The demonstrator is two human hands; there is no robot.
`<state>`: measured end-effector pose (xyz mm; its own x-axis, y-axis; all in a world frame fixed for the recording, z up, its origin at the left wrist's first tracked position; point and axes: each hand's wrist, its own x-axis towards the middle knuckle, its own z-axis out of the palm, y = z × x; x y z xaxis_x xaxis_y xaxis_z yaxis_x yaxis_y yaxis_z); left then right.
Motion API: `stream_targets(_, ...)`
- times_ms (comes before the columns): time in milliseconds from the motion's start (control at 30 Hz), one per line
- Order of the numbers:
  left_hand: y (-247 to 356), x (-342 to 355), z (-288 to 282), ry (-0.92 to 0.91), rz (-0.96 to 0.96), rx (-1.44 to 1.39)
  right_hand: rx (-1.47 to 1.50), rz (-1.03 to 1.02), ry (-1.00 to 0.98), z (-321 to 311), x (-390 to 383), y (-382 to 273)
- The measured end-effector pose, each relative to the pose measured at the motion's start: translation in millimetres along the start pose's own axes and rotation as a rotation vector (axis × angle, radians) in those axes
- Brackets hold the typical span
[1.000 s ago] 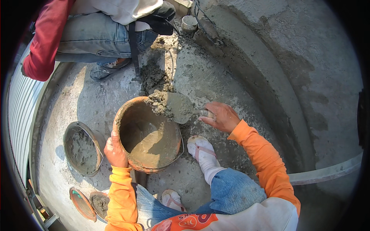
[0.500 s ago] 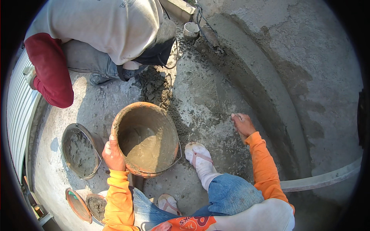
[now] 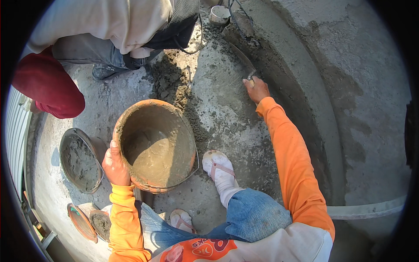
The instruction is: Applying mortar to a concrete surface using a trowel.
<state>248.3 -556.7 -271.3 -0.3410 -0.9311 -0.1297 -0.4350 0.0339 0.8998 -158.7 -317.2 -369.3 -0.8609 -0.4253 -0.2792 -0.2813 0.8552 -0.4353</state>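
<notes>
My left hand [image 3: 116,166] grips the left rim of an orange bucket [image 3: 146,120], whose inside is coated with grey mortar. Wet mortar [image 3: 159,159] lies in its bottom, and the bucket leans so that I look into it. Stretched forward, my right hand [image 3: 258,91] is closed round the handle of a trowel [image 3: 241,57]. The trowel's long blade points away from me, along the foot of a curved, raised concrete edge [image 3: 301,74]. The blade seems to touch the mortar-smeared surface there.
Left of my bucket stands a dark bucket [image 3: 95,146] of grey mortar. Smaller containers [image 3: 83,222] sit nearer me. A co-worker [image 3: 126,26] crouches at the upper left, beside a heap of loose mortar [image 3: 172,78]. A white pipe end [image 3: 219,15] and cables stand beyond the trowel.
My right hand has reached farther forward, and the trowel blade now shows clearly along the curved edge. In the picture the bucket and my left hand sit slightly farther left and up.
</notes>
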Motion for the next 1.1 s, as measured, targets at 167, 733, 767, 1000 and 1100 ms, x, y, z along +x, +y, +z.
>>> stream_targets(167,20.5,5.1,5.0,0.018,-0.046,0.013,0.275,0.131,-0.037,-12.5,12.0,12.8)
stream_targets(733,9.8,-3.0,-0.1,-0.099,-0.006,0.131,0.503,0.311,0.161,-15.4,-128.9,56.0)
stream_targets(767,8.6,-3.3,-0.2,-0.112,0.019,0.181,0.505,0.31,0.169,-10.9,-125.0,57.7)
stream_targets(1000,14.8,-4.9,5.7,-0.146,-0.028,0.052,0.123,0.055,0.042,20.8,-13.1,-2.0)
stream_targets(1100,25.6,-4.7,15.0,-0.2,-0.033,-0.056,0.112,0.079,0.065,16.1,24.1,7.8)
